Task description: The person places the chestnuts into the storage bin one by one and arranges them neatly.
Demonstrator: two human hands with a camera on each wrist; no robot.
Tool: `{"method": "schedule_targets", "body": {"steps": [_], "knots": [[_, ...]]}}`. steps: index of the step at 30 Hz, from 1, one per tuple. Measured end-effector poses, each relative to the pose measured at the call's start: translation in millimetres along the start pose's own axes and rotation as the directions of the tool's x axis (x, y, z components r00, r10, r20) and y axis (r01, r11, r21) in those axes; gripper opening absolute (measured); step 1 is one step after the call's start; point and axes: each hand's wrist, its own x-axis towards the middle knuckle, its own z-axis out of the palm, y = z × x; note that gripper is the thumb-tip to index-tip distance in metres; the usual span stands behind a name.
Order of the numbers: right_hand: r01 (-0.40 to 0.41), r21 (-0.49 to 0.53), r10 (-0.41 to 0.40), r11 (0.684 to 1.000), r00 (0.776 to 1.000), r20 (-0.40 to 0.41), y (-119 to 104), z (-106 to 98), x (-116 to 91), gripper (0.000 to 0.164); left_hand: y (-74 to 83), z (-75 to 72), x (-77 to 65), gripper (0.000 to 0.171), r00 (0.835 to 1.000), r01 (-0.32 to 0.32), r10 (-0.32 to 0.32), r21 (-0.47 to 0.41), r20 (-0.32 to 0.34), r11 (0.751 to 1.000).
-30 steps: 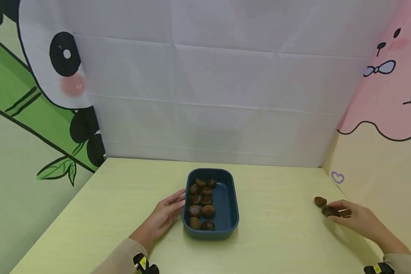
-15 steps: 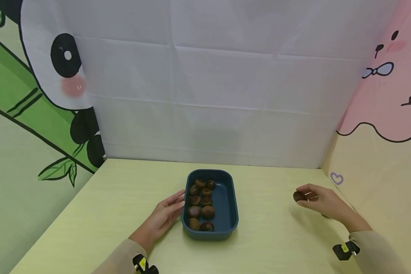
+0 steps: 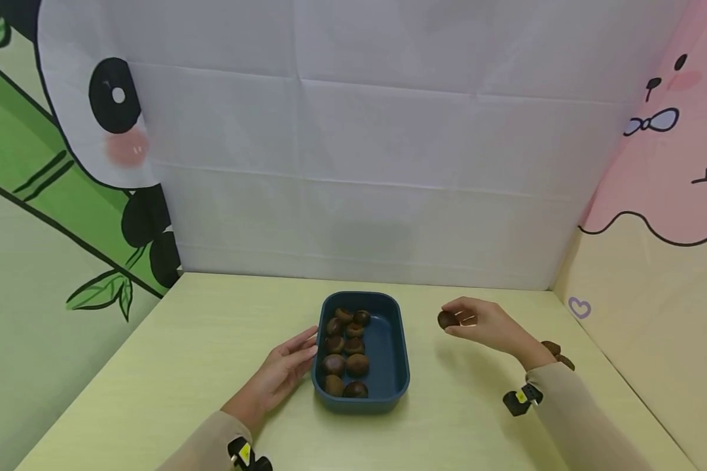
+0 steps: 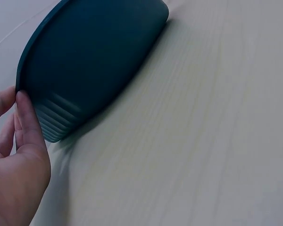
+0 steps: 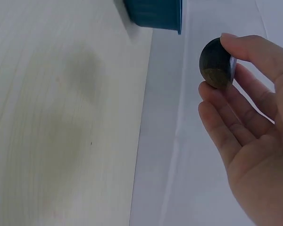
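A dark blue rectangular container (image 3: pixel 393 353) stands mid-table, with several brown chestnuts (image 3: pixel 333 364) lined up along its left half and its bare floor showing on the right. My left hand (image 3: pixel 275 378) touches the container's left side with fairly straight fingers; in the left wrist view the fingertips (image 4: pixel 22 99) are right at its rim. To the right of the container, my right hand (image 3: pixel 488 325) pinches one chestnut (image 3: pixel 447 319) between thumb and fingers above the table. The right wrist view shows this chestnut (image 5: pixel 216 66) with a dark shell and a paler brown patch.
Beyond my right forearm, a few more chestnuts (image 3: pixel 550 348) lie on the pale yellow table (image 3: pixel 465 418), partly hidden by the sleeve. A white sheet (image 3: pixel 359 216) hangs along the table's back edge. Cartoon-printed walls stand on both sides.
My right hand has picked a chestnut up from the pile at the right and carried it left toward the container. The left hand and the container have stayed in place.
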Motion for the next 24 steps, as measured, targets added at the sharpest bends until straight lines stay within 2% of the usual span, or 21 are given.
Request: {"method": "schedule_targets", "body": {"steps": [8, 15, 19, 24], "knots": [[0.066, 0.1, -0.07, 0.993, 0.997, 0.038, -17.4, 33.1, 34.3, 0.043, -0.5, -0.3, -0.7, 0.06, 1.0, 0.012, -0.012, -0.004, -0.008, 1.0], [0.146, 0.127, -0.155, 0.981, 0.986, 0.067, -32.1, 59.5, 58.1, 0.041, 0.0, -1.5, -1.0, 0.058, 1.0, 0.011, -0.011, -0.013, -0.022, 1.0], [0.16, 0.088, -0.168, 0.983, 0.981, 0.095, -36.8, 70.9, 67.9, 0.04, 0.7, -1.4, -1.1, 0.058, 1.0, 0.015, -0.015, -0.005, -0.015, 1.0], [0.207, -0.058, -0.197, 0.977, 0.97, 0.141, -37.5, 83.3, 80.5, 0.039, 2.3, -0.8, -2.4, 0.06, 1.0, 0.014, -0.014, 0.001, 0.008, 1.0]]}}
